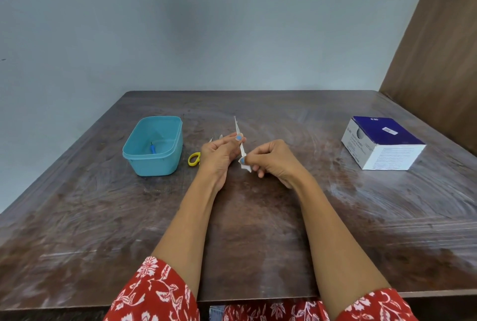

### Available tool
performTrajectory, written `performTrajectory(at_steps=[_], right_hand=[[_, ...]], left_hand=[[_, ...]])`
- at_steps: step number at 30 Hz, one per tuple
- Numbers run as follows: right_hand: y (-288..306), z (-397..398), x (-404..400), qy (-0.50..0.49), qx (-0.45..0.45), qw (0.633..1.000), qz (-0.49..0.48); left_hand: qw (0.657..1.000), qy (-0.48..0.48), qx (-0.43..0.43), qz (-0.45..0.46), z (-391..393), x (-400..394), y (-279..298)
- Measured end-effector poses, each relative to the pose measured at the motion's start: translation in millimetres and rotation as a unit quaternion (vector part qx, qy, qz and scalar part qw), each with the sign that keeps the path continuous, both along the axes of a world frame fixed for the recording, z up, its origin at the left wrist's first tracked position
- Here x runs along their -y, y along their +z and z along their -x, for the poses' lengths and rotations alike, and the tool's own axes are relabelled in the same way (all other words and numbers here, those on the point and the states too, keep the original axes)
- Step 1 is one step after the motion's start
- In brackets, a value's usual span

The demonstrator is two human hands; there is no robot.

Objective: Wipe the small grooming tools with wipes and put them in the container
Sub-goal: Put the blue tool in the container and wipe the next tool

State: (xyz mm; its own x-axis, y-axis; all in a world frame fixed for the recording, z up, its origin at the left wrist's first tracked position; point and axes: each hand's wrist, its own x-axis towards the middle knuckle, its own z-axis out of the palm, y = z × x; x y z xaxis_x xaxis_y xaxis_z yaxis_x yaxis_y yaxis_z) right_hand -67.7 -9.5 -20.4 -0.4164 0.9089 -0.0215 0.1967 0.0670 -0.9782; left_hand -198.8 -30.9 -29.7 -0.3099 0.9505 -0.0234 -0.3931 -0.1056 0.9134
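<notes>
Head view: two hands, one container, one box, one pair of scissors and one wipe are counted on one table. A slim silver nail file is held above the tabletop, tilted, tip pointing away. It is pinched at mid-length by the left hand, thumb on top. Its near end is wrapped in a small white wipe, which is pinched by the curled fingers of the right hand. The teal container stands open to the left; one blue-handled tool is seen inside. Only the yellow loop handles of the scissors are visible, the blades being hidden behind the left hand. Two small metal tips beyond the left fingers cannot be identified. A blue-and-white box lies at right; its print is unreadable.
</notes>
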Motion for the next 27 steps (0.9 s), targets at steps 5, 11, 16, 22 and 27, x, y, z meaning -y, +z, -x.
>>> performTrajectory(at_steps=[5, 11, 16, 22, 27], right_hand=[[-1.0, 2.8, -1.9, -0.042, -0.042, 0.998, -0.024], [-2.2, 1.9, -1.7, -0.006, -0.010, 1.000, 0.004], [-1.1, 1.2, -4.1, -0.036, -0.057, 0.998, -0.009], [-2.6, 0.3, -5.4, -0.018, -0.038, 0.999, 0.002], [-3.5, 1.7, -5.8, -0.027, -0.047, 0.999, -0.007]], left_hand=[[1.000, -0.005, -0.026, -0.004, -1.6, 0.5, -1.4], [1.000, 0.001, -0.012, -0.003, 1.0, -2.3, -3.7], [1.000, -0.004, -0.027, -0.002, 1.4, -3.1, -5.7], [1.000, -0.004, -0.027, -0.002, 0.9, -2.7, -5.3], [1.000, -0.001, -0.031, 0.005, -0.2, -1.5, -4.4]])
